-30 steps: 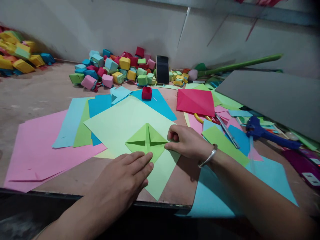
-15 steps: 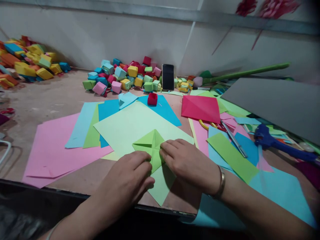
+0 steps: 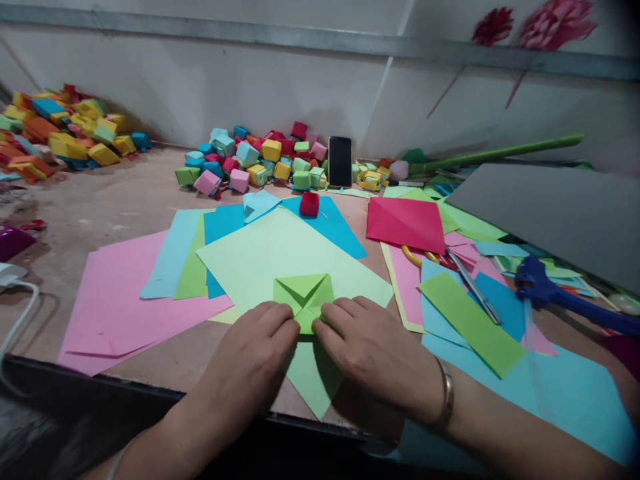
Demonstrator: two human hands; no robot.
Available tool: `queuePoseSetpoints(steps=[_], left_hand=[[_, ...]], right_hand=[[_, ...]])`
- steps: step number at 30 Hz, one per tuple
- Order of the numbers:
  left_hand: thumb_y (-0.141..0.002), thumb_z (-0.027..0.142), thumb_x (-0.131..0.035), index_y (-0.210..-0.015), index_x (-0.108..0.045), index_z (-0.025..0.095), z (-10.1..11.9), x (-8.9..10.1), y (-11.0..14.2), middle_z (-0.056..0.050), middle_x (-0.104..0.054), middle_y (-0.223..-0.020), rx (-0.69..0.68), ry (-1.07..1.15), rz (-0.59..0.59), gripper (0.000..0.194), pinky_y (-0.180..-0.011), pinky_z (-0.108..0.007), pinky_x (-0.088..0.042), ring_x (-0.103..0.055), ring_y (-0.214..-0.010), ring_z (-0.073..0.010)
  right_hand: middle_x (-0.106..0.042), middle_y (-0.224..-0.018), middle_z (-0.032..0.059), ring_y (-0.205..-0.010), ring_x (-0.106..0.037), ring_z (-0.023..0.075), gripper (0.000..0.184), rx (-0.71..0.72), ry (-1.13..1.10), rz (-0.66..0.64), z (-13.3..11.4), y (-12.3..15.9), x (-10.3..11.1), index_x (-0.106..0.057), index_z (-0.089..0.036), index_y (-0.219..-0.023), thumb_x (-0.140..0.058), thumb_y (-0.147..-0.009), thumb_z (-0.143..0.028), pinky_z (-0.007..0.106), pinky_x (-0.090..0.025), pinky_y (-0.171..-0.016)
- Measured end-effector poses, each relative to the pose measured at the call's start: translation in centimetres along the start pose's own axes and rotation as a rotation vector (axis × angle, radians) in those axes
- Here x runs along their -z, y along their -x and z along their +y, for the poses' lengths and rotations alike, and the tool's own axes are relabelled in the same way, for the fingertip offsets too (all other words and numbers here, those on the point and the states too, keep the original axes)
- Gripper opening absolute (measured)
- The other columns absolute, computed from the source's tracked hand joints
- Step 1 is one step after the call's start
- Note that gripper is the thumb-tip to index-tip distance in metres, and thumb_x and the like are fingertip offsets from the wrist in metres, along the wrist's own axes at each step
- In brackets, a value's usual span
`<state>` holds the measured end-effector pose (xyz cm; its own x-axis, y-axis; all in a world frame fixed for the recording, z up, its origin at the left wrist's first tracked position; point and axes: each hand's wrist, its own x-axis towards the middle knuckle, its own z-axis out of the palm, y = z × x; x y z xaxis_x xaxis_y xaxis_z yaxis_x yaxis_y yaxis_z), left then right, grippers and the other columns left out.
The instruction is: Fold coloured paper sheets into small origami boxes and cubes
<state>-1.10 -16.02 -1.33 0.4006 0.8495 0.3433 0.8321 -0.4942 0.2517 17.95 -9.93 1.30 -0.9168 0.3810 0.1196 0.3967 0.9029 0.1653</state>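
Observation:
Between my hands is a small folded lime-green paper (image 3: 303, 288), its triangular flaps meeting near the middle and its top flap raised a little. My left hand (image 3: 265, 337) pinches the lower left corner, fingers curled and thumb hidden. At the lower right corner, my right hand (image 3: 357, 337) pinches the same paper. Beneath it lies a large pale green sheet (image 3: 280, 247), whose lower corner shows below my hands. A small red folded paper box (image 3: 309, 204) rests on a blue sheet (image 3: 340, 223) beyond.
Pink sheets (image 3: 120, 293) lie left. Piles of colourful paper cubes (image 3: 247, 157) and a phone (image 3: 341, 162) line the wall. At right are a red envelope-like paper (image 3: 405, 223), a silver pen-like tool (image 3: 473, 287), a blue glue gun (image 3: 565, 293) and a grey board (image 3: 555, 213).
The green paper has turned from a diamond to a squarer position, with its flaps partly lifted. Both hands have closed on its lower corners. The view has shifted slightly.

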Motion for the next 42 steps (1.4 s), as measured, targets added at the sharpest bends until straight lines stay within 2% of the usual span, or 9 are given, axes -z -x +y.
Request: queuePoseSetpoints(steps=[4,10,17,21,26,31,37,40,42], left_hand=[[-0.082,0.001,-0.042,-0.084,-0.059,0.013,-0.1,0.3,0.5,-0.011,-0.060,-0.086,0.059,0.069,0.058,0.021,-0.065,-0.035,-0.048,-0.054,-0.079,-0.0228],[-0.087,0.006,-0.042,-0.081,-0.055,0.017,-0.3,0.4,0.9,-0.005,-0.059,-0.076,0.103,0.067,0.059,0.018,-0.062,-0.032,-0.041,-0.051,-0.073,-0.0209],[-0.088,0.009,-0.041,-0.082,-0.052,0.020,-0.6,0.5,-0.3,-0.002,-0.054,-0.068,0.191,-0.136,-0.072,0.017,-0.056,-0.031,-0.031,-0.048,-0.063,-0.0190],[-0.091,0.012,-0.039,-0.083,-0.051,0.019,-0.7,0.6,-1.2,-0.002,-0.057,-0.070,0.215,-0.105,-0.153,0.016,-0.056,-0.030,-0.031,-0.050,-0.064,-0.0188],[-0.095,0.022,-0.039,-0.083,-0.049,0.020,-0.9,1.0,-1.7,-0.003,-0.058,-0.071,0.255,-0.021,-0.192,0.016,-0.053,-0.029,-0.030,-0.052,-0.061,-0.0184],[-0.090,0.030,-0.054,-0.093,-0.052,0.017,-1.5,2.3,-3.1,-0.005,-0.063,-0.074,0.261,-0.054,-0.345,0.014,-0.055,-0.029,-0.036,-0.059,-0.067,-0.0222],[-0.079,0.032,-0.070,-0.098,-0.061,0.013,-2.9,3.0,-4.7,-0.011,-0.060,-0.095,0.101,-0.103,-0.370,0.028,-0.076,-0.036,-0.044,-0.057,-0.089,-0.0262],[-0.077,0.033,-0.071,-0.103,-0.063,0.016,-3.4,3.1,-5.3,-0.008,-0.059,-0.097,0.079,0.025,-0.439,0.033,-0.073,-0.033,-0.044,-0.057,-0.087,-0.0242],[-0.072,0.033,-0.074,-0.099,-0.064,0.017,-3.5,3.2,-5.7,-0.006,-0.060,-0.092,0.141,0.103,-0.471,0.033,-0.067,-0.030,-0.042,-0.057,-0.083,-0.0227]], right_hand=[[-0.064,-0.088,0.0087,-0.080,-0.055,0.0209,0.013,0.010,-0.113,0.042,0.4,-0.1,-0.2,-0.063,-0.015,-0.090,-0.050,-0.092,-0.013,0.033,-0.036,-0.065],[-0.065,-0.074,0.0036,-0.071,-0.057,0.0166,0.017,-0.148,-0.423,0.054,0.9,-0.2,-0.9,-0.065,-0.017,-0.081,-0.053,-0.091,-0.023,0.029,-0.038,-0.065],[-0.065,-0.069,0.0028,-0.064,-0.057,0.0153,0.025,-0.470,-0.459,-0.041,0.3,-0.7,-0.6,-0.060,-0.017,-0.072,-0.051,-0.092,-0.028,0.026,-0.035,-0.058],[-0.065,-0.070,0.0029,-0.062,-0.058,0.0161,0.020,-0.561,-0.416,-0.059,-0.1,-0.9,-0.9,-0.058,-0.017,-0.077,-0.051,-0.092,-0.028,0.026,-0.031,-0.053],[-0.063,-0.070,0.0026,-0.057,-0.056,0.0173,0.017,-0.579,-0.269,-0.026,-0.9,-0.8,-1.6,-0.056,-0.018,-0.077,-0.051,-0.090,-0.029,0.028,-0.019,-0.049],[-0.061,-0.069,0.0018,-0.053,-0.052,0.0160,0.017,-0.564,-0.207,-0.031,-1.2,-0.8,-1.8,-0.055,-0.019,-0.078,-0.050,-0.090,-0.030,0.029,-0.011,-0.049],[-0.062,-0.071,0.0023,-0.054,-0.052,0.0159,0.017,-0.557,-0.222,-0.049,-1.1,-1.0,-1.7,-0.055,-0.018,-0.079,-0.049,-0.091,-0.029,0.029,-0.012,-0.049],[-0.061,-0.070,0.0023,-0.054,-0.050,0.0155,0.017,-0.552,-0.253,-0.036,-1.1,-1.0,-1.7,-0.057,-0.018,-0.080,-0.049,-0.091,-0.028,0.029,-0.015,-0.048],[-0.059,-0.070,0.0027,-0.056,-0.051,0.0159,0.018,-0.539,-0.292,0.009,-0.9,-0.9,-1.6,-0.057,-0.017,-0.078,-0.049,-0.090,-0.027,0.028,-0.022,-0.049]])
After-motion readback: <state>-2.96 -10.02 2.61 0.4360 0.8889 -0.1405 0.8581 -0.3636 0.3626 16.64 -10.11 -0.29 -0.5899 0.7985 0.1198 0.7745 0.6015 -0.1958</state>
